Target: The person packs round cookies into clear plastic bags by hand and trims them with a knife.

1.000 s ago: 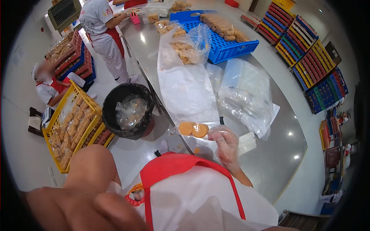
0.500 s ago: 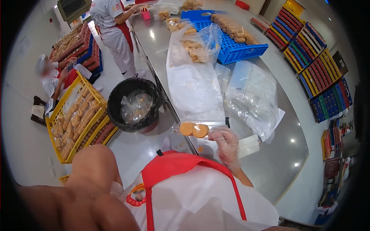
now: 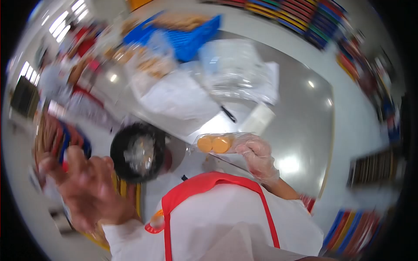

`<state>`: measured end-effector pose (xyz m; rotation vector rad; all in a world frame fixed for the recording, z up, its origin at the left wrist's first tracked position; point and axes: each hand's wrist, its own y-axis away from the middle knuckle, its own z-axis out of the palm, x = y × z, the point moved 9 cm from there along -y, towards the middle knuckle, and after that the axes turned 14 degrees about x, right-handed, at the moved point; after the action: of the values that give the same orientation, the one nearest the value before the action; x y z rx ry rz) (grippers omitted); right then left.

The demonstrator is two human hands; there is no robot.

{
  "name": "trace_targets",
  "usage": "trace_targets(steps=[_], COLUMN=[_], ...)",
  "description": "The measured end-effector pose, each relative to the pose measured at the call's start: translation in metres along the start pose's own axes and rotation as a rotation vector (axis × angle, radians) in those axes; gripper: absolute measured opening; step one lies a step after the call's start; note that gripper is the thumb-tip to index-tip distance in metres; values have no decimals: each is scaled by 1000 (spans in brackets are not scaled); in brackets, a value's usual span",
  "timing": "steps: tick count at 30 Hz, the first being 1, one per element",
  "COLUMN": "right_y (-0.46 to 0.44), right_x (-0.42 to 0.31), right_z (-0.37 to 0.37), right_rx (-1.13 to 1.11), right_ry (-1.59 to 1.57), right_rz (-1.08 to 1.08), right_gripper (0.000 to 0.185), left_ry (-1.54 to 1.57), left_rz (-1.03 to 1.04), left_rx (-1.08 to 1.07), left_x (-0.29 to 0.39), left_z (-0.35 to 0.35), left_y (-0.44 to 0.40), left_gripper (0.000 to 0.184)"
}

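A thin clear glove covers my right hand (image 3: pixel 257 154), which is closed on one end of a clear plastic packet (image 3: pixel 233 138). Inside that packet lie round, flat orange-yellow biscuits (image 3: pixel 221 144), two of them showing. The packet is held out over the near edge of the steel table. My left hand (image 3: pixel 87 189) is raised at the left, no glove visible, its fingers spread and slightly curled with nothing in them. It is somewhat blurred and nearest to the black-lined bin (image 3: pixel 116 152), which has crumpled clear plastic (image 3: pixel 140 153) in it.
On the steel table (image 3: pixel 300 104) lie a white sheet (image 3: pixel 178 98), a black-handled tool (image 3: pixel 227 114), clear plastic bags (image 3: pixel 235 71) and bags of biscuits (image 3: pixel 152 63). A blue crate (image 3: pixel 191 41) stands at the back. Co-workers (image 3: pixel 58 82) are blurred at upper left. Stacked crates (image 3: pixel 291 15) line the far side.
My view has swung, so the table and bin sit differently in it. My left hand has come up from low at the left, fingers now spread. My right hand still holds the packet.
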<state>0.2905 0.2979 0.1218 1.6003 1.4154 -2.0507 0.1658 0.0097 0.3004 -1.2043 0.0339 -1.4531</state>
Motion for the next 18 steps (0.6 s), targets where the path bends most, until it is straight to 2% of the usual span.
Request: trace_targets(steps=[1, 3, 5, 7, 8, 10, 13, 15, 18], right_y=[17, 56, 114, 171, 207, 284, 381, 428, 489], right_x=[-9, -30, -39, -43, -39, -35, -54, -82, -116], right_z=[-13, -32, -40, -34, -31, -24, -12, -9, -13], right_rx=[83, 184, 314, 439, 583, 731, 932, 1103, 1339], right_ry=[5, 297, 456, 468, 400, 550, 648, 619, 566], right_rz=[-12, -6, 117, 250, 274, 463, 641, 704, 700], right_gripper=[9, 11, 14, 16, 18, 16, 14, 14, 14], left_ry=[30, 129, 170, 23, -131, -461, -837, -1001, -1130], left_rz=[-74, -469, -816, -1060, -1233, -1533, -1858, -1962, -1964], left_rx=[120, -13, 37, 89, 98, 88, -92, -253, -422], left_x=[-23, -92, -178, -259, -286, -304, -286, -272, -276], left_z=[-29, -70, -124, -190, -223, -294, -366, -387, -389], left_y=[5, 20, 66, 148, 202, 317, 427, 457, 463], left_gripper=[83, 87, 84, 74, 67, 61, 60, 60, 60])
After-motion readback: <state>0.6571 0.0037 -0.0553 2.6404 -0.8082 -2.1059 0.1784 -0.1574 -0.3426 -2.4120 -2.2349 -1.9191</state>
